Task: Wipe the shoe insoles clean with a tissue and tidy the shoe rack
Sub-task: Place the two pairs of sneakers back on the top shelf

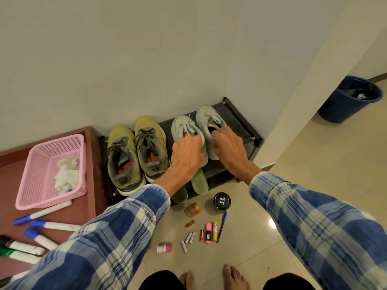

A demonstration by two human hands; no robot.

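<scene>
Pale shoes [206, 117] gripped by left hand [187, 152] and right hand [227, 146] fingers [216, 133]; black jar [222, 201] reads "TT".

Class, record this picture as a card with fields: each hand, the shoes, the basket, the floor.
left hand: grips the left grey shoe at its heel
right hand: fingers hooked into the right grey shoe
shoe rack: both grey shoes and a yellow-green pair on top
green insoles: jut out below the grey shoes
pink basket: holds crumpled tissue
floor: jars, batteries, pens by the rack
</scene>
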